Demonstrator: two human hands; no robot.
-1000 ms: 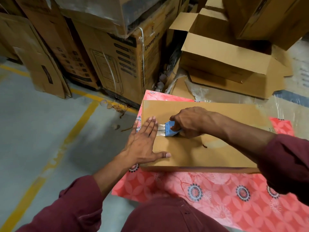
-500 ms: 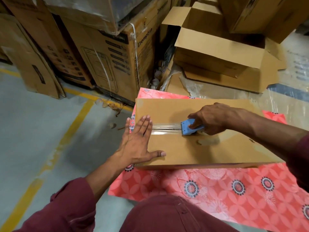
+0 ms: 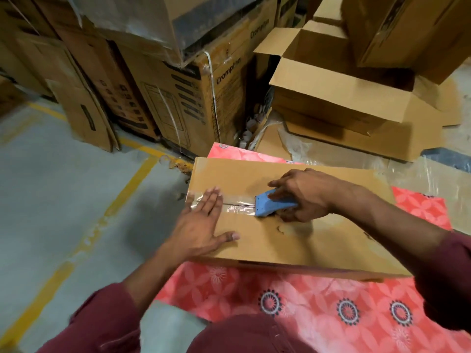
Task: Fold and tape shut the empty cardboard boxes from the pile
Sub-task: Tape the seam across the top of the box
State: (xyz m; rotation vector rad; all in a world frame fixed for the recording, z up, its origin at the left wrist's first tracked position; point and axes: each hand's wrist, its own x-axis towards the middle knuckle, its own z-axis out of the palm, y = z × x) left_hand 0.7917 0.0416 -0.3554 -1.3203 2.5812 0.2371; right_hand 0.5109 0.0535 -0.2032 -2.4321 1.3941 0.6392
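**Tape run across the box seam, mid-frame**

Flat cardboard box (image 3: 293, 240) lies at centre frame on a red floral cloth (image 3: 318, 301), which is spread over the grey floor (image 3: 63, 200). Flaps folded down, seam running left to right.

Left hand (image 3: 201, 225) rests on the left end of the box. Fingers straight and together, palm down, fingertips lying over the clear tape (image 3: 237, 203) near the box's left edge; thumb spread toward lower centre. Grip apart, holding nothing.

Right hand (image 3: 303, 197) is right of centre frame, fingers curled round a blue tape dispenser (image 3: 267, 206). Grip clamped on the dispenser, forefinger laid along its top. Dispenser's front edge sits on the seam; the strip of tape stretches from it leftward to under the left fingers.

Both forearms bare, maroon sleeves (image 3: 102, 322) at lower left and lower right.

Upper right of frame: open empty boxes (image 3: 344, 98) with flaps up, stacked loosely. Upper left and upper centre: printed cartons (image 3: 183, 105), one bound with strapping. Yellow floor line (image 3: 84, 238) runs diagonally at left.
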